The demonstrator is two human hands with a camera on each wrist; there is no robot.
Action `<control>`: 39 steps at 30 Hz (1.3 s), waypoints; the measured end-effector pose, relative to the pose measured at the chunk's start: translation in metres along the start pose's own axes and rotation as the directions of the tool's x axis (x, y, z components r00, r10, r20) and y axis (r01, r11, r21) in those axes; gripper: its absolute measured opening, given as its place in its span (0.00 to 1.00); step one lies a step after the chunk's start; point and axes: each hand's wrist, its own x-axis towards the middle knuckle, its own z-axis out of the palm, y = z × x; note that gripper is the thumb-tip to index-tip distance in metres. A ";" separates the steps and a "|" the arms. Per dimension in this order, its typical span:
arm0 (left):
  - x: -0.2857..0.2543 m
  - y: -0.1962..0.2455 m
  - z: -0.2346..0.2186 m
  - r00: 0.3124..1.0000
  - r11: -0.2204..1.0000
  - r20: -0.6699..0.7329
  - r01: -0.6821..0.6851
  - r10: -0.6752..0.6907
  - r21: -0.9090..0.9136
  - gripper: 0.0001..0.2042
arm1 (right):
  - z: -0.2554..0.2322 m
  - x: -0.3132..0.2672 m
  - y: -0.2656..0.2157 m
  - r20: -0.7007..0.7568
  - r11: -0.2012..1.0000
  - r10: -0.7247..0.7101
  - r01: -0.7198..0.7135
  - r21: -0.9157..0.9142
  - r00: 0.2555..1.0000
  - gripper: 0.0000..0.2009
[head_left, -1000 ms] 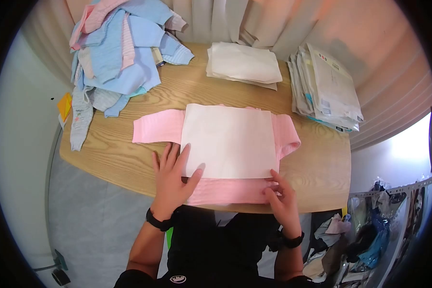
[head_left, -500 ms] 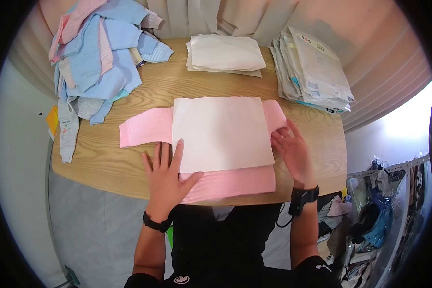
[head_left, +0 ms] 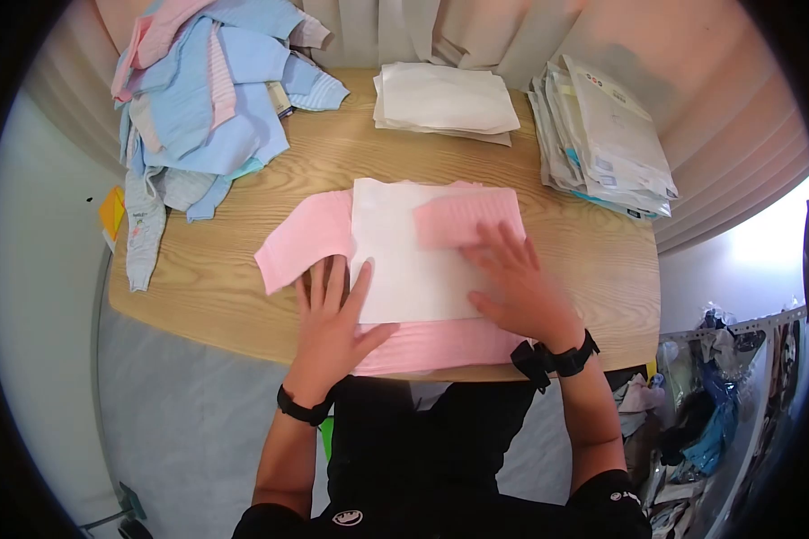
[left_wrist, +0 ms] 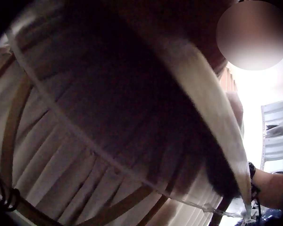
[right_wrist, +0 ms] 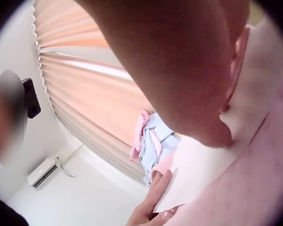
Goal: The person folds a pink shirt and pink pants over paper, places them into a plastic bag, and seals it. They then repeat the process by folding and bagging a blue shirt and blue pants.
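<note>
A pink knitted sweater [head_left: 440, 348] lies spread on the table with a white rectangular sheet [head_left: 395, 283] on top of it. Its left sleeve [head_left: 307, 235] stretches outward over the wood, while the right sleeve [head_left: 449, 220] is folded inward across the sheet. My left hand [head_left: 328, 328] rests with spread fingers along the sheet's left edge, thumb over the lower pink part. On the other side my right hand [head_left: 526, 292], slightly blurred, has straight fingers over the folded sleeve. In the right wrist view the right hand [right_wrist: 179, 66] looms large over the sheet [right_wrist: 193, 165].
A heap of blue, pink and grey knitwear [head_left: 198, 108] covers the table's back left. Behind the sweater is a stack of white sheets [head_left: 445, 97]; packaged garments in clear bags [head_left: 607, 139] lie at back right. A rack with bagged items [head_left: 710, 413] stands right of the table.
My right hand moved from the sweater's lower right corner up to the right sleeve, then inward, and that sleeve now lies folded over the sheet. The left hand stays at the left edge.
</note>
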 end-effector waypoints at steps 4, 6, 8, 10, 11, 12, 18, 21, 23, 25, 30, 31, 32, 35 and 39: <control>0.000 -0.004 -0.002 0.998 0.992 0.013 -0.053 0.055 -0.113 0.38 | 0.008 -0.004 -0.002 0.032 0.999 -0.018 0.019 -0.042 0.999 0.32; 0.002 -0.004 -0.007 0.997 0.990 0.023 -0.076 0.079 -0.121 0.39 | 0.008 -0.007 -0.002 0.036 1.000 -0.019 0.019 -0.004 0.999 0.33; 0.008 -0.002 -0.024 0.993 0.994 0.078 -0.087 0.093 -0.071 0.40 | 0.010 -0.009 -0.002 0.024 0.999 -0.028 0.028 0.020 0.999 0.33; 0.010 0.000 -0.039 0.988 0.994 0.111 -0.107 0.111 -0.033 0.42 | 0.011 -0.011 -0.001 0.012 0.998 -0.032 0.031 0.046 0.999 0.34; 0.011 0.000 -0.046 0.983 0.992 0.141 -0.122 0.120 0.005 0.44 | 0.011 -0.011 0.000 0.009 0.998 -0.037 0.036 0.060 0.999 0.34; 0.012 -0.001 -0.051 0.982 0.992 0.145 -0.125 0.123 0.010 0.44 | 0.011 -0.011 0.000 0.006 0.996 -0.042 0.042 0.075 0.999 0.35; 0.031 -0.003 -0.072 0.884 0.980 0.427 -0.200 0.190 -0.020 0.43 | 0.019 -0.013 0.002 -0.053 0.996 -0.061 0.064 0.061 0.997 0.35; 0.042 -0.006 -0.069 0.843 0.962 0.474 -0.270 0.254 -0.036 0.40 | 0.020 -0.014 0.003 -0.063 0.996 -0.069 0.073 0.059 0.996 0.34; 0.054 0.003 -0.074 0.795 0.886 0.491 -0.455 0.356 0.094 0.44 | 0.023 -0.013 0.004 -0.077 0.996 -0.075 0.079 0.052 0.994 0.34; 0.061 0.003 -0.070 0.786 0.895 0.514 -0.441 0.344 0.074 0.45 | 0.025 -0.013 0.003 -0.088 0.995 -0.082 0.086 0.045 0.993 0.33; 0.070 -0.002 -0.059 0.744 0.910 0.578 -0.416 0.334 0.009 0.48 | 0.027 -0.010 0.004 -0.134 0.996 -0.077 0.083 0.041 0.988 0.32; 0.072 -0.002 -0.059 0.733 0.911 0.595 -0.413 0.329 0.006 0.48 | 0.028 -0.009 0.003 -0.137 0.996 -0.077 0.083 0.042 0.988 0.32; 0.073 -0.002 -0.058 0.722 0.912 0.612 -0.410 0.323 0.003 0.48 | 0.030 -0.009 0.002 -0.148 0.997 -0.066 0.071 0.028 0.987 0.32; 0.075 -0.003 -0.057 0.706 0.911 0.627 -0.413 0.329 -0.013 0.49 | 0.033 -0.007 0.001 -0.168 0.998 -0.054 0.057 0.013 0.984 0.32; 0.064 -0.003 -0.058 0.742 0.916 0.586 -0.400 0.325 -0.001 0.50 | 0.032 -0.009 -0.002 -0.181 0.998 -0.007 0.019 0.063 0.983 0.32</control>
